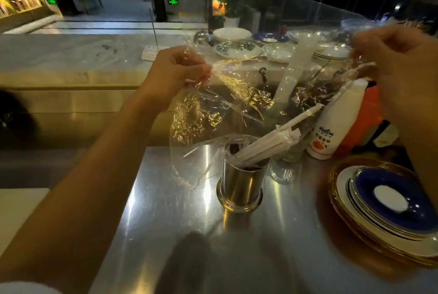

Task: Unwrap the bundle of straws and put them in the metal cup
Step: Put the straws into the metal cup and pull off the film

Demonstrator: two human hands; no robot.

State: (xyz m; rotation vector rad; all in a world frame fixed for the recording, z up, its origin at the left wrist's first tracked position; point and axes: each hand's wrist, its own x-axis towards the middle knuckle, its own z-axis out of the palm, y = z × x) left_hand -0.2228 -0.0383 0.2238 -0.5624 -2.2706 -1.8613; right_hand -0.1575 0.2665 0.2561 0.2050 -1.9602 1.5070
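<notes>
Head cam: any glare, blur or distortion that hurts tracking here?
Head view: warm glare breaks up the clear wrap; bright streaks on the steel counter around the metal cup; right hand motion-blurred; wide-angle bending at the edges; dim background; straws stay readable.

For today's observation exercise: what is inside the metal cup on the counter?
White paper-wrapped straws lean out of the metal cup toward the right. Their lower ends and the cup's bottom are hidden by its wall.

Two hands showing, the left hand (176, 69) and the right hand (400, 75). One metal cup (240, 182) sitting near, one clear wrapper (213, 113) hanging, one white bottle (336, 123) standing right. The straws (270, 138) are blurring together, so no exact count there.
</notes>
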